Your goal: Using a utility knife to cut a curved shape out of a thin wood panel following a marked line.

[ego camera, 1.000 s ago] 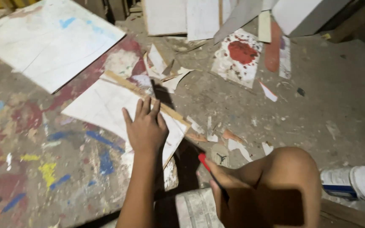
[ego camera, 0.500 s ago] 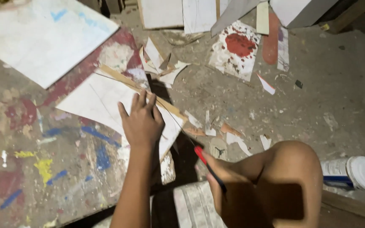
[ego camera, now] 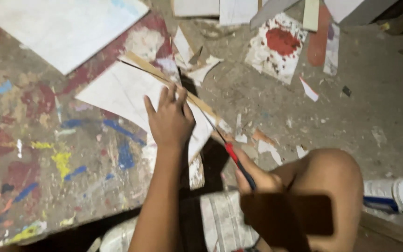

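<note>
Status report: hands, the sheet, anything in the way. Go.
Left hand flat on white paper sheet. Right hand grips red-and-blue-handled cutting tool, its tip at the wooden strip. Paper scraps litter the floor beside it.

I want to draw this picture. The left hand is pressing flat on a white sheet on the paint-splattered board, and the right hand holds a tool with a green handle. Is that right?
Not quite. The tool in the right hand has a red and dark handle, not green, as the head view shows. The rest is right: the left hand lies flat on the white sheet on the paint-splattered board.
</note>
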